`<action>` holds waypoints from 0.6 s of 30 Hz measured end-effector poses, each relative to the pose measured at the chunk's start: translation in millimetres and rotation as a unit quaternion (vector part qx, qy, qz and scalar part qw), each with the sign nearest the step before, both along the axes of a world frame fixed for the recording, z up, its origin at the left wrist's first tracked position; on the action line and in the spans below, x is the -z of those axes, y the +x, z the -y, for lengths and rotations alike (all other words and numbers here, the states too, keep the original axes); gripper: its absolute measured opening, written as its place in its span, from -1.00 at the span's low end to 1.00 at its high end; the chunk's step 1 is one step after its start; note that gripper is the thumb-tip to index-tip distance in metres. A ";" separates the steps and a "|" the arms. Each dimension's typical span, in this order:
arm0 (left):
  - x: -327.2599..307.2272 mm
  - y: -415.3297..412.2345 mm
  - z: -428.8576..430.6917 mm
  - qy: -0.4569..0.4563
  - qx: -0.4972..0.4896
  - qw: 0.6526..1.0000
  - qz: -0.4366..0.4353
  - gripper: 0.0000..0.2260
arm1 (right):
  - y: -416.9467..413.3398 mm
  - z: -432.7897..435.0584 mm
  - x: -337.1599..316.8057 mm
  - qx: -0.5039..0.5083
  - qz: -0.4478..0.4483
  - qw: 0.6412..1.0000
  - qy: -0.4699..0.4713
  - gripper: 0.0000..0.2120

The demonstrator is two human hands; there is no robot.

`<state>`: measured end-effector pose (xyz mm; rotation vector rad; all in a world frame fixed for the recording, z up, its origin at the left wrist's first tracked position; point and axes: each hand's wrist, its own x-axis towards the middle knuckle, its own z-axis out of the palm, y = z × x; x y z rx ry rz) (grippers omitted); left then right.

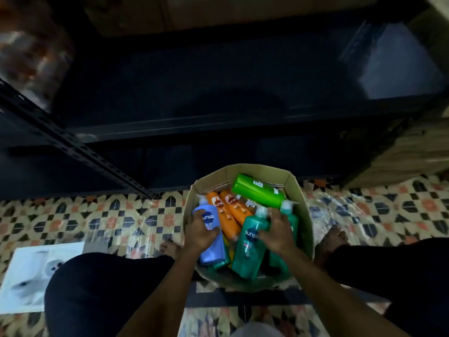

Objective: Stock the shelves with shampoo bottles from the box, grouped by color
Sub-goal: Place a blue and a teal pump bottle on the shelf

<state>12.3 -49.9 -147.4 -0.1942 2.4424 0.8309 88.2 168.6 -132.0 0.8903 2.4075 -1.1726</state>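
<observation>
An open cardboard box (301,210) stands on the floor between my knees, in front of a dark metal shelf (194,127). Inside lie a blue pump bottle (213,249), two orange bottles (233,215), a light-green bottle (257,190) across the top, and teal-green pump bottles (247,254). My left hand (199,233) grips the blue bottle around its upper body. My right hand (277,234) curls over the teal-green bottle, fingers on its shoulder beside the pump.
The shelf's slotted upright (73,144) slants across the left. The floor has patterned tiles (97,220). A white printed sheet (31,276) lies at the left. Cardboard cartons (408,152) stand at the right of the shelf. My bare feet flank the box.
</observation>
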 end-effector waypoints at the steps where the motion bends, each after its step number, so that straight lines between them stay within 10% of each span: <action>1: 7.9 1.2 0.9 -0.012 -0.002 1.000 0.013 -0.18 | 3.1 1.3 8.2 0.017 0.014 1.000 -0.003 -0.34; 5: 25.7 2.8 -2.0 0.007 -0.082 0.996 0.046 -0.06 | 13.5 14.0 29.7 0.095 0.049 0.994 -0.033 -0.25; 13: 59.2 4.7 -3.0 0.116 -0.215 0.958 0.152 -0.59 | 27.8 38.5 93.0 0.256 0.077 0.943 -0.200 -0.11; 18: 66.0 11.1 -4.8 0.144 -0.207 0.954 0.160 -0.65 | 27.0 27.9 84.8 0.213 0.056 0.947 -0.232 -0.37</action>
